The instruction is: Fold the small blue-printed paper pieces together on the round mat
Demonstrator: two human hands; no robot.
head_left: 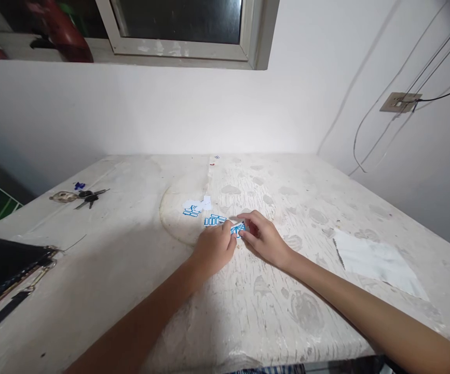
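Both hands meet over the middle of the table, pinching a small white paper piece with blue printed lines (237, 227). My left hand (215, 246) is closed on its left side, thumb and forefinger together. From the right, my right hand (266, 236) grips the same piece between thumb and fingers. Just beyond my left hand lie blue-outlined paper pieces (214, 221), partly covered by it. Farther off and to the left is another blue-marked piece (191, 211), close to some plain white scraps (206, 203).
Keys (88, 197) lie at the left, beside a small dark blue object (79, 185). A black bag (7, 275) occupies the near left edge. A white cloth or paper sheet (378, 262) lies flat at the right. Behind the table (131, 291) rises a white wall with a window.
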